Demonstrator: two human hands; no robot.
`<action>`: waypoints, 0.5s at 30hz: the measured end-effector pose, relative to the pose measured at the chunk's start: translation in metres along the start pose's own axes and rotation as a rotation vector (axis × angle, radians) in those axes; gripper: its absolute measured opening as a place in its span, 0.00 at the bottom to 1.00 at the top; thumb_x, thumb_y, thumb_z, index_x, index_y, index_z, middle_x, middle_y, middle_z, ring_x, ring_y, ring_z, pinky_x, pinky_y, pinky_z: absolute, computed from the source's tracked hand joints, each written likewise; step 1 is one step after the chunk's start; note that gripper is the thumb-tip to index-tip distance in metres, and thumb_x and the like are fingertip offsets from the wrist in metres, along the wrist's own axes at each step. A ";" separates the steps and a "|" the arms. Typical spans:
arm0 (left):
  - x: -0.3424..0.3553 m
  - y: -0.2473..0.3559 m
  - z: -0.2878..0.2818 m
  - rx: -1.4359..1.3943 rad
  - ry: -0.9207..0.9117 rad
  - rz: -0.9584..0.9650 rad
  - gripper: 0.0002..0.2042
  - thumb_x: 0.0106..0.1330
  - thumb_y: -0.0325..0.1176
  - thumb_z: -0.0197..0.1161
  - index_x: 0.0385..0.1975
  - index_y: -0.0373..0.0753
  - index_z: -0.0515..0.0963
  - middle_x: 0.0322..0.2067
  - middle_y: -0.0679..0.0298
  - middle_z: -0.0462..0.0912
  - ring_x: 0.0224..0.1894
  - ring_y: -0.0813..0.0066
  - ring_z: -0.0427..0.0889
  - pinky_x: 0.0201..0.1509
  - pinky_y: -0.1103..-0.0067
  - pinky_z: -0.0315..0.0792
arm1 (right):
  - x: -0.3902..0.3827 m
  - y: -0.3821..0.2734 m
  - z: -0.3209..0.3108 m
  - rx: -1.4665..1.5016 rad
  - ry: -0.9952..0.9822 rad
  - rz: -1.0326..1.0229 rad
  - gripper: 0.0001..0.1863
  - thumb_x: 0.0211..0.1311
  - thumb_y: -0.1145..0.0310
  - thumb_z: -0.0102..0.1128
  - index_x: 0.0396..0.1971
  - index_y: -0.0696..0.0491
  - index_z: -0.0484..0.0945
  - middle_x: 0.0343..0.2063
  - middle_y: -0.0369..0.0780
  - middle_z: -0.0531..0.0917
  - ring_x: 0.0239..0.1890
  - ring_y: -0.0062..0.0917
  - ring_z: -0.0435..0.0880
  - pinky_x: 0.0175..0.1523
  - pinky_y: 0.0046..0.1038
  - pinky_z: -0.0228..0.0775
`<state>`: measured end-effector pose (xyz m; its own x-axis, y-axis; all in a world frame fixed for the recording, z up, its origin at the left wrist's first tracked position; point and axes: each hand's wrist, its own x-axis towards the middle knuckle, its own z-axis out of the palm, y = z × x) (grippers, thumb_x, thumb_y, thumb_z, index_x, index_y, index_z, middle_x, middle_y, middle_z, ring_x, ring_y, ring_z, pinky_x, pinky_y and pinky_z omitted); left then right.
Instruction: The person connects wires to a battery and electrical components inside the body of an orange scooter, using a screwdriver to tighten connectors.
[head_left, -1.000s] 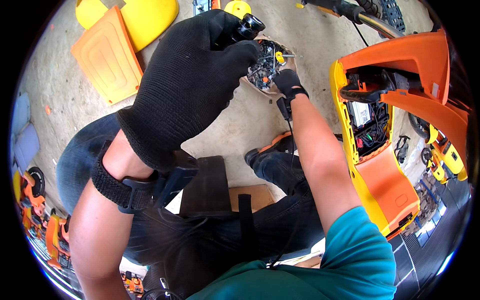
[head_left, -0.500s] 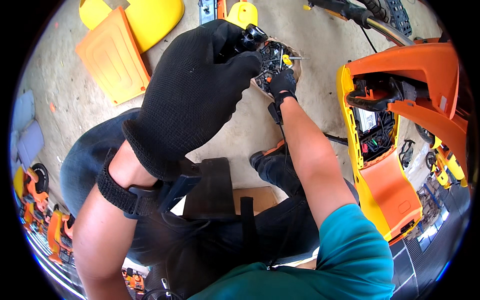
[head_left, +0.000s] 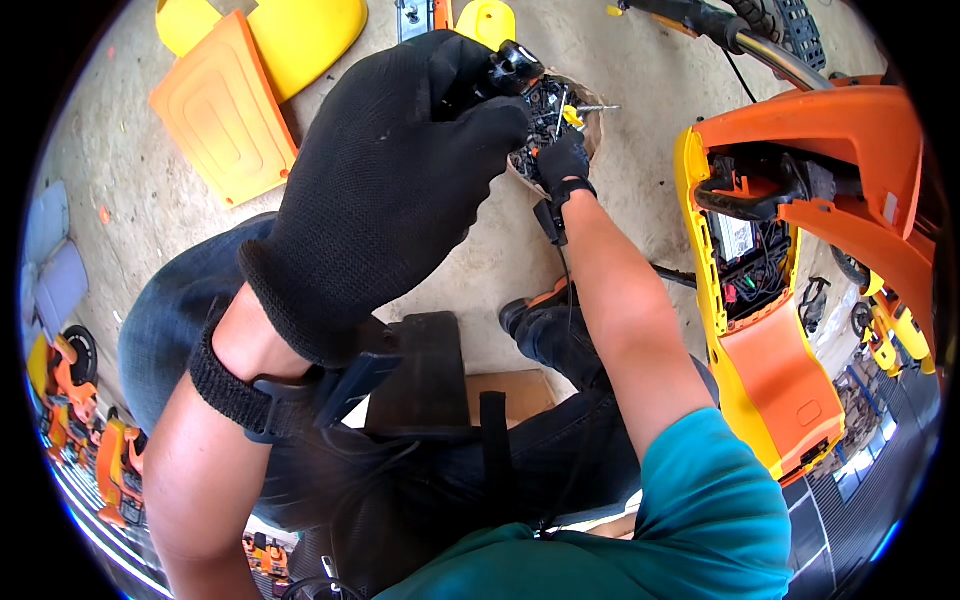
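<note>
My left hand (head_left: 385,185), in a black knit glove, fills the upper middle, fingers closed round a black part (head_left: 515,68) with a rounded, glossy end. The glove hides the rest of that part. Farther off, my right hand (head_left: 565,160), also gloved in black, reaches into an open carton (head_left: 596,135) full of small dark hardware pieces (head_left: 545,108). Its fingertips sink among the pieces and are hidden, so I cannot see what they touch. A tool with a yellow handle (head_left: 572,116) and a thin metal shaft lies just beyond those fingers.
On the right stands an orange and yellow vehicle body (head_left: 780,380) with exposed wiring (head_left: 755,270). Orange (head_left: 225,110) and yellow panels (head_left: 310,45) lie at the upper left. A black flat piece (head_left: 415,370) is below my left hand. Small orange vehicles (head_left: 115,470) stand at lower left.
The yellow-handled tool has shifted a little, its shaft now tilting slightly upward. My right hand has moved slightly within the carton; my left hand still holds the black part.
</note>
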<state>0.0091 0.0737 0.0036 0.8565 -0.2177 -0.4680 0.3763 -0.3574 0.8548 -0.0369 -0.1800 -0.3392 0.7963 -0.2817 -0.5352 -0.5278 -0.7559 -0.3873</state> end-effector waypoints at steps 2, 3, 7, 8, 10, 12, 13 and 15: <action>-0.001 0.002 0.003 0.038 0.002 0.006 0.09 0.68 0.31 0.63 0.43 0.33 0.79 0.31 0.67 0.81 0.35 0.81 0.78 0.44 0.83 0.72 | 0.002 0.001 -0.006 0.084 -0.095 -0.013 0.23 0.61 0.57 0.61 0.50 0.58 0.76 0.39 0.47 0.86 0.45 0.36 0.85 0.49 0.33 0.75; -0.003 0.005 0.003 0.058 0.006 0.015 0.09 0.68 0.31 0.63 0.43 0.33 0.79 0.31 0.67 0.81 0.35 0.82 0.78 0.43 0.83 0.72 | 0.004 0.001 -0.009 0.122 -0.137 -0.023 0.23 0.61 0.57 0.61 0.50 0.58 0.76 0.39 0.47 0.86 0.45 0.36 0.85 0.49 0.33 0.75; -0.004 0.004 0.008 -0.021 -0.004 -0.006 0.09 0.68 0.30 0.62 0.43 0.33 0.79 0.31 0.68 0.80 0.34 0.83 0.76 0.42 0.83 0.72 | 0.005 0.008 -0.022 0.201 -0.260 -0.031 0.22 0.62 0.57 0.59 0.50 0.58 0.78 0.40 0.46 0.86 0.45 0.34 0.85 0.50 0.32 0.75; -0.004 0.003 0.010 -0.002 -0.010 0.023 0.09 0.68 0.30 0.63 0.43 0.33 0.79 0.31 0.69 0.80 0.34 0.84 0.75 0.42 0.83 0.71 | 0.005 0.012 -0.027 0.204 -0.277 -0.030 0.22 0.63 0.57 0.59 0.50 0.58 0.79 0.40 0.46 0.86 0.45 0.34 0.85 0.50 0.32 0.75; -0.009 0.005 0.010 -0.078 -0.030 0.078 0.09 0.67 0.29 0.62 0.44 0.33 0.79 0.31 0.70 0.79 0.33 0.85 0.74 0.40 0.84 0.70 | 0.003 0.011 -0.034 0.201 -0.306 -0.049 0.22 0.63 0.57 0.58 0.50 0.58 0.80 0.41 0.46 0.86 0.46 0.33 0.85 0.51 0.32 0.74; -0.016 0.007 0.014 -0.072 -0.022 0.030 0.09 0.67 0.30 0.62 0.43 0.34 0.78 0.28 0.71 0.77 0.30 0.86 0.72 0.37 0.85 0.69 | -0.006 0.003 -0.046 0.114 -0.293 -0.129 0.20 0.64 0.57 0.56 0.43 0.59 0.82 0.38 0.47 0.86 0.43 0.33 0.84 0.48 0.33 0.74; -0.018 0.008 0.016 -0.110 -0.036 0.005 0.09 0.67 0.31 0.61 0.43 0.34 0.78 0.27 0.72 0.76 0.29 0.87 0.72 0.36 0.85 0.69 | -0.010 -0.001 -0.053 0.216 -0.303 -0.149 0.20 0.64 0.57 0.56 0.43 0.59 0.82 0.38 0.47 0.86 0.42 0.33 0.84 0.48 0.33 0.74; -0.020 0.010 0.018 -0.078 -0.033 0.050 0.09 0.67 0.33 0.61 0.42 0.36 0.78 0.25 0.73 0.74 0.28 0.87 0.71 0.33 0.85 0.68 | -0.017 -0.008 -0.069 0.422 -0.317 -0.193 0.20 0.64 0.57 0.57 0.43 0.59 0.82 0.37 0.47 0.86 0.41 0.33 0.84 0.47 0.33 0.74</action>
<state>-0.0103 0.0586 0.0170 0.8633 -0.2634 -0.4306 0.3609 -0.2743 0.8914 -0.0256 -0.2097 -0.2755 0.7966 0.0793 -0.5993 -0.5056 -0.4561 -0.7323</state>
